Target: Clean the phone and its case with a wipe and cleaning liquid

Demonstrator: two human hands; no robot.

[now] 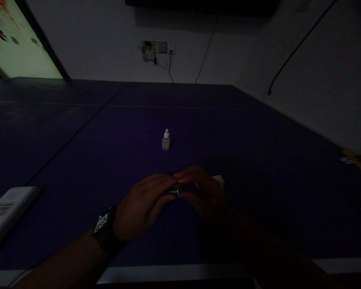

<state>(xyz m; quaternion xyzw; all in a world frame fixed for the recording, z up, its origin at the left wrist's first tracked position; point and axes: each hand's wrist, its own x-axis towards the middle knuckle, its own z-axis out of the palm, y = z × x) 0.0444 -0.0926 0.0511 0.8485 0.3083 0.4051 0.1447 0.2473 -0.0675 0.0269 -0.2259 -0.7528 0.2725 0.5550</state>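
Observation:
My left hand (149, 198), with a black smartwatch on its wrist, is closed around a small dark, shiny object (178, 188). Its kind cannot be made out in the dim light, as fingers cover most of it. From the other side, the thumb and fingers of my right hand (206, 190) pinch the object's right end. Both hands are low over the blue table (132, 140). Something small and white (219, 180) shows partly behind my right hand. Farther off, a small dropper bottle (166, 142) with a white cap stands upright.
A white box (12, 204) lies at the left edge of view. Something yellow (359, 160) is at the far right. Sockets with plugs (153, 50) and hanging cables are on the wall beyond the table. A dark cable (297, 48) runs along the right wall.

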